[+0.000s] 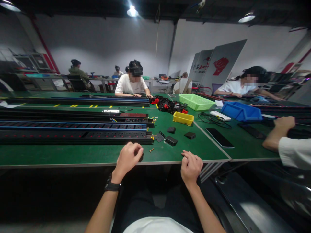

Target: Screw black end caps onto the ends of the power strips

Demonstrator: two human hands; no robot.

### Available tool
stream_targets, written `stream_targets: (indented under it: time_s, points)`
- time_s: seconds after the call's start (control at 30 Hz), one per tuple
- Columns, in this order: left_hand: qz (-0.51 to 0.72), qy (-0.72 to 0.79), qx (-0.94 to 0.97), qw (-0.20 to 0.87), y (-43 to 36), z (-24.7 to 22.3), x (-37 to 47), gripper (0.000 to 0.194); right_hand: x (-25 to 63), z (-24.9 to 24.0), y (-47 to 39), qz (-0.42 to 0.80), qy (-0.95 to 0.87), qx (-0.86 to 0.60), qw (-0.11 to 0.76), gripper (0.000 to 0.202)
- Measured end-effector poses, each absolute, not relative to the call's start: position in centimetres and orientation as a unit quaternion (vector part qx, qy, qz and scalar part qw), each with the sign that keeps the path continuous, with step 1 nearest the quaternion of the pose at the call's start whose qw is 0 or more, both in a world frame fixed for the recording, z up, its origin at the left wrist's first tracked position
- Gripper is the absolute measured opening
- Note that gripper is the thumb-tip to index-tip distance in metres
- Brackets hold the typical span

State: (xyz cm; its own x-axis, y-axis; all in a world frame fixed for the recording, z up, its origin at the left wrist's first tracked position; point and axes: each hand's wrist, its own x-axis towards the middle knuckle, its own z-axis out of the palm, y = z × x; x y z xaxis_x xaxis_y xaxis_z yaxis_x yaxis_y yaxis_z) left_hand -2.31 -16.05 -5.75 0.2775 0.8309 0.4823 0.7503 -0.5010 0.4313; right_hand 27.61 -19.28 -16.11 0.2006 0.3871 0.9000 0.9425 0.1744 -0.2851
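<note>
My left hand (128, 158) rests at the table's front edge with its fingers curled in and the thumb against them. Whatever the fingers may hold is hidden. A small brass-coloured screw (151, 150) lies on the green top just right of it. Over the same edge, farther right, is my right hand (191, 165), loosely bent with the index finger partly stretched out; nothing shows in it. Beyond and between both hands lie several black plastic end pieces (171, 140). Long black power strips (116, 133) with rows of sockets end just beyond my left hand.
A yellow bin (183, 118), a green basket (196, 102) and a blue bin (240, 111) stand farther back. Black and red parts (167, 105) are heaped beside the basket. A phone (220, 137) and a cable (213, 119) lie right. A neighbour's arm (279, 132) reaches in; co-workers sit opposite.
</note>
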Motion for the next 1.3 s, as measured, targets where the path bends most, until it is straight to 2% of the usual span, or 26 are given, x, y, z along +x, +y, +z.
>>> stream_targets:
  time_s: [0.13,0.4,0.8,1.1,1.3]
  points:
    - [0.380,0.487,0.785,0.055,-15.9,-5.9,-2.4,0.016,27.6,-16.1,-19.3,-0.271,-0.573,-0.583,0.509,0.023]
    - [0.468,0.476,0.727,0.166,-15.7,-6.1,-2.8,0.019,27.8,-16.2,-19.2,-0.267,-0.577,-0.578,0.512,0.023]
    - [0.432,0.463,0.768,0.091,-15.2,-6.4,-2.8,0.017,27.6,-15.9,-19.4,-0.273,-0.574,-0.579,0.511,0.023]
    - [0.448,0.445,0.769,0.098,-14.9,-6.7,-3.0,0.007,27.6,-16.0,-19.3,-0.279,-0.575,-0.578,0.507,0.023]
    - [0.449,0.452,0.766,0.084,-14.7,-7.0,-3.0,0.011,27.6,-16.0,-19.3,-0.276,-0.572,-0.582,0.507,0.024]
